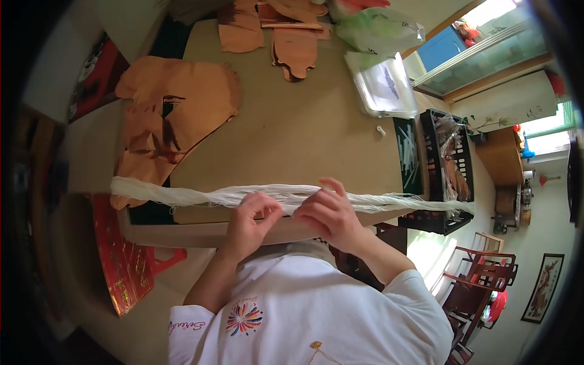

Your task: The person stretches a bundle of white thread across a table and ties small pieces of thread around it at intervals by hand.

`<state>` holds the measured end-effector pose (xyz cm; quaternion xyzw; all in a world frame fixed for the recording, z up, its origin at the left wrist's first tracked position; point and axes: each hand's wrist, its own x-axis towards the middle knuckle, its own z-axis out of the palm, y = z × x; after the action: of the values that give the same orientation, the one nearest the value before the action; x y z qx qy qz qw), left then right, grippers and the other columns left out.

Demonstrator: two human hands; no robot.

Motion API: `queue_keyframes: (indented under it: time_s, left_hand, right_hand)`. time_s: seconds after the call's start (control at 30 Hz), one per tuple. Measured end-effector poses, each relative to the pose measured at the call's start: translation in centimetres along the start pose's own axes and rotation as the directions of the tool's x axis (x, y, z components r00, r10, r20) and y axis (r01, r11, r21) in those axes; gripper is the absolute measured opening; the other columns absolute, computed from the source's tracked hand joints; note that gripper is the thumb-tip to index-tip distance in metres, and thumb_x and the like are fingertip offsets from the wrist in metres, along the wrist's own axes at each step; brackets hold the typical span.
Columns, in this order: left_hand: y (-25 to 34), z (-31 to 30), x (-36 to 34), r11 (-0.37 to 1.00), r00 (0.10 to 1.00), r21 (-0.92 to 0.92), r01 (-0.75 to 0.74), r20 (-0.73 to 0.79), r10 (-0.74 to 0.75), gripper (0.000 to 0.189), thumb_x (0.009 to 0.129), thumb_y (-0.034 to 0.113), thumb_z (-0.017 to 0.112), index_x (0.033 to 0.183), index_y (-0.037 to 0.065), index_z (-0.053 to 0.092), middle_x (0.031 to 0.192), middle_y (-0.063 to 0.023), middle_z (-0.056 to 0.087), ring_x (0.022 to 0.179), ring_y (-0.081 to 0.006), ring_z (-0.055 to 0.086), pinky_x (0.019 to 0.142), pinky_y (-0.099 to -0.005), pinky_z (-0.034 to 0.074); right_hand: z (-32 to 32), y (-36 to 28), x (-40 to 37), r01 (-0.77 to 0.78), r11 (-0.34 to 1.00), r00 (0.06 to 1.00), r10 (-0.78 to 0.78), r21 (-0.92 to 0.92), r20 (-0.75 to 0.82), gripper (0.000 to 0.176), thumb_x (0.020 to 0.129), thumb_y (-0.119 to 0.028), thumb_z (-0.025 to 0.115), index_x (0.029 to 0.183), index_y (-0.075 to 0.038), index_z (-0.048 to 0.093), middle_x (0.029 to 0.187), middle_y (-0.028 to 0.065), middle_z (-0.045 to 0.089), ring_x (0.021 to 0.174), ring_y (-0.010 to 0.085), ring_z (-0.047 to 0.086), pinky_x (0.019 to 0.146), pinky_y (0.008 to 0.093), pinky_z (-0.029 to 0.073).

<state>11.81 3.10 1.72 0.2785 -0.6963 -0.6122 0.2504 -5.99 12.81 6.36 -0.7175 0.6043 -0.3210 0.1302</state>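
A long hank of white thread (pixel 176 195) stretches from left to right along the near edge of the table, its strands spread loosely in the middle. My left hand (pixel 250 220) is in front of the strands, thumb and fingers pinched together on what looks like thin white thread. Close beside it, my right hand (pixel 331 214) has thumb and forefingers curled together and one finger raised. Anything between its fingertips is too fine to make out. The hank's left end lies over a large tan cut-out sheet (pixel 182 91); its right end reaches across a black crate.
More tan pieces (pixel 240 27) lie at the table's far side. Clear plastic bags (pixel 384 85), a green-white bag (pixel 377 30) and thin white sticks (pixel 408 152) are at the right. The black crate (pixel 435 164) holds wrapped items. A red box (pixel 118 261) stands below left.
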Motion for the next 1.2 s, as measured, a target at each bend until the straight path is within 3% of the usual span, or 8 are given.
queue_keyframes:
  time_s: [0.2,0.43,0.63,0.73,0.83,0.93,1.07,1.2]
  left_hand:
    - [0.6,1.3,-0.1,0.834,0.977,-0.512,0.207,0.070,-0.200,0.005,0.083,0.002,0.063,0.080,0.003,0.060,0.082,-0.0004,0.057,0.078,-0.0062,0.052,0.070,-0.0212,0.043]
    - [-0.4,1.2,0.2,0.997,0.995,-0.036,-0.070,0.069,0.073,0.003,0.086,0.005,0.062,0.085,0.004,0.059,0.078,0.0037,0.055,0.075,-0.0041,0.050,0.066,-0.0190,0.040]
    - [-0.6,1.6,0.5,0.795,0.952,-0.545,0.268,0.021,-0.306,0.005,0.082,0.003,0.063,0.083,0.002,0.058,0.079,-0.0032,0.057,0.074,-0.0135,0.053,0.068,-0.0268,0.043]
    - [-0.7,1.7,0.9,0.963,0.994,0.262,-0.056,-0.079,0.079,0.006,0.080,0.005,0.064,0.084,0.005,0.061,0.079,-0.0073,0.057,0.079,-0.0253,0.057,0.072,-0.0331,0.048]
    - [-0.6,1.4,1.0,0.827,0.926,0.431,-0.362,0.061,0.374,0.011,0.076,0.004,0.066,0.085,0.007,0.062,0.086,-0.0066,0.057,0.084,-0.0279,0.055,0.074,-0.0375,0.047]
    - [-0.3,1.4,1.2,0.727,0.861,0.485,-0.485,0.118,0.495,0.016,0.075,0.003,0.067,0.090,0.008,0.064,0.094,-0.0065,0.057,0.088,-0.0269,0.054,0.075,-0.0377,0.047]
    - [1.4,2.5,1.9,0.816,0.886,0.426,-0.390,-0.066,0.458,0.023,0.074,-0.002,0.067,0.095,0.007,0.063,0.094,-0.0055,0.059,0.087,-0.0270,0.055,0.072,-0.0356,0.047]
    - [0.7,1.2,1.8,0.824,0.912,0.477,-0.305,-0.102,0.397,0.021,0.074,-0.003,0.067,0.093,0.006,0.063,0.093,-0.0059,0.059,0.087,-0.0258,0.055,0.072,-0.0353,0.047]
  right_hand:
    - [2.8,1.7,-0.6,0.031,0.995,0.999,-0.033,0.098,0.021,0.010,0.077,-0.013,0.067,0.085,-0.013,0.062,0.081,0.0014,0.055,0.081,0.0212,0.055,0.096,0.0450,0.035]
    - [0.7,1.5,0.7,-0.020,1.000,1.000,0.020,0.020,0.003,0.009,0.076,-0.010,0.067,0.083,-0.011,0.061,0.080,0.0031,0.055,0.082,0.0225,0.054,0.090,0.0413,0.037]
    - [3.9,2.2,-1.3,-0.201,0.919,0.979,0.194,0.339,0.055,0.010,0.075,-0.003,0.067,0.083,-0.007,0.062,0.080,0.0042,0.058,0.082,0.0250,0.054,0.084,0.0370,0.040]
    - [2.9,1.1,-0.9,-0.094,0.992,0.996,0.094,0.086,-0.001,0.012,0.075,-0.001,0.066,0.085,-0.006,0.061,0.082,0.0061,0.057,0.081,0.0265,0.055,0.078,0.0362,0.044]
    - [1.9,0.9,-0.4,-0.236,0.931,0.964,0.261,0.278,-0.058,0.011,0.079,-0.001,0.064,0.088,-0.005,0.059,0.081,0.0056,0.057,0.086,0.0218,0.058,0.072,0.0312,0.046]
    - [0.4,1.7,-0.7,-0.618,0.359,0.769,0.460,0.700,0.443,0.013,0.080,0.003,0.061,0.090,-0.005,0.059,0.081,0.0027,0.058,0.082,0.0148,0.060,0.065,0.0271,0.047]
    - [-0.4,8.9,-2.5,-0.377,0.824,0.895,0.441,0.424,-0.063,0.015,0.083,0.005,0.057,0.095,-0.005,0.059,0.079,0.0001,0.059,0.073,0.0089,0.056,0.063,0.0213,0.044]
    - [-7.8,19.6,-2.2,-0.571,0.820,0.625,0.474,0.052,-0.620,0.018,0.084,-0.010,0.066,0.101,-0.007,0.060,0.075,0.0053,0.062,0.064,0.0164,0.059,0.059,0.0284,0.048]
